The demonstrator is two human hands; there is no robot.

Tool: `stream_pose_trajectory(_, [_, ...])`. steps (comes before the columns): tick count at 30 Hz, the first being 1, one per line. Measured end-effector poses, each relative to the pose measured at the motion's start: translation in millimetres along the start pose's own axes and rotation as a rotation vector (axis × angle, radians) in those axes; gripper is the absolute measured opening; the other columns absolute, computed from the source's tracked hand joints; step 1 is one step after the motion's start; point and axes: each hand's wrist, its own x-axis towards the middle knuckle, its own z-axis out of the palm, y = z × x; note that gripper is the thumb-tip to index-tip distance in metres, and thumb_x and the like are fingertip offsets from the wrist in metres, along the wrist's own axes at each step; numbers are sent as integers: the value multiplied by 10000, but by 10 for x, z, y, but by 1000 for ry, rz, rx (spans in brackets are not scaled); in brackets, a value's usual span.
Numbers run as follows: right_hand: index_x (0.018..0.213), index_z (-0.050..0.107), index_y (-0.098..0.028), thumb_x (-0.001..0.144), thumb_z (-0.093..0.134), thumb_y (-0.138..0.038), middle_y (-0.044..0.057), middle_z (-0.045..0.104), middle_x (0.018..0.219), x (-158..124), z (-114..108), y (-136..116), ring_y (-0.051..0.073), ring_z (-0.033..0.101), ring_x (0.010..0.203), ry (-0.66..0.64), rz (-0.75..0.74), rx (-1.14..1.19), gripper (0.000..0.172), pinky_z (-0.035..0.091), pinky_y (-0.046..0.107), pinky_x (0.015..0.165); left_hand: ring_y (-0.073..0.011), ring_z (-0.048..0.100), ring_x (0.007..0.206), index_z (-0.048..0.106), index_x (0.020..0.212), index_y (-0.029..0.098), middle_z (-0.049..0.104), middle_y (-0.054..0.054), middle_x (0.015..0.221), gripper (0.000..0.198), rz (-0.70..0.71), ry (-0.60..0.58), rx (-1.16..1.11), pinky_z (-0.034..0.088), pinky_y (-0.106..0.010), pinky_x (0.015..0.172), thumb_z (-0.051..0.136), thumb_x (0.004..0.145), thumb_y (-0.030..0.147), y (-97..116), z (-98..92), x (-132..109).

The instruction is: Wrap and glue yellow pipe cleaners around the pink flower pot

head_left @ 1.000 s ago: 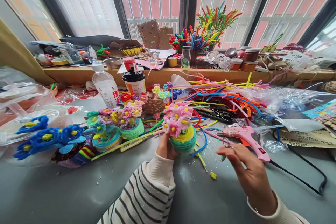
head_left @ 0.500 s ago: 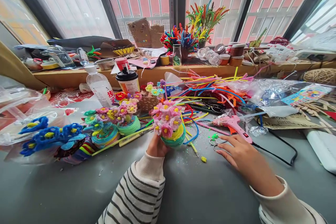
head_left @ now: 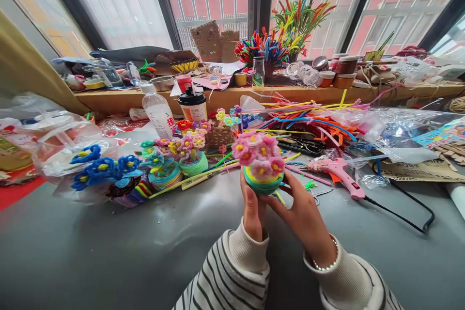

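Note:
A small pot of pink pipe-cleaner flowers (head_left: 258,155), its base wrapped in yellow and teal, is held up over the table in front of me. My left hand (head_left: 252,208) grips the pot from the left and below, the thumb toward me. On the right side, my right hand (head_left: 300,208) curves its fingers around the pot's lower edge, with some fingertips hidden behind it. Scissors (head_left: 316,194) lie partly hidden beyond my right hand, beside a pink glue gun (head_left: 341,174).
More flower pots stand on the left, with blue flowers (head_left: 105,167) at the end. A bottle (head_left: 158,111) and a lidded cup (head_left: 192,106) are behind them. Loose pipe cleaners (head_left: 312,121) pile up at the back. The glue gun's black cord (head_left: 395,218) loops at right.
My right hand has left the scissors and moved left onto the flower pot. The pot is lifted slightly and turned in my left hand. The camera view has shifted left.

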Motion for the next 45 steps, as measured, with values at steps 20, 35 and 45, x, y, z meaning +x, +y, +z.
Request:
stream_pose_trajectory(20, [982, 501, -233, 661, 603, -185, 32, 517, 1124, 283, -273, 115, 179, 514, 982, -392, 129, 630, 341, 440, 325, 833, -237, 272, 1194, 34, 1289, 231, 81, -113, 1343, 591, 249, -43, 825, 299, -414, 953, 367, 805, 296, 36, 26, -314])
stream_pose_trajectory(35, [1072, 433, -234, 665, 604, -217, 43, 492, 1138, 260, -274, 157, 176, 455, 1055, -370, 175, 591, 442, 422, 309, 853, -175, 512, 787, 306, 1230, 183, 433, -103, 948, 540, 402, -88, 1289, 479, -334, 692, 461, 745, 362, 298, -68, -40])
stream_pose_trajectory(45, [1103, 410, -237, 666, 600, -223, 54, 465, 1182, 254, -290, 173, 188, 447, 1068, -381, 184, 556, 477, 433, 326, 842, -151, 537, 707, 376, 1155, 201, 478, -74, 909, 430, 445, -174, 1406, 493, -279, 600, 438, 759, 357, 395, -112, 49])
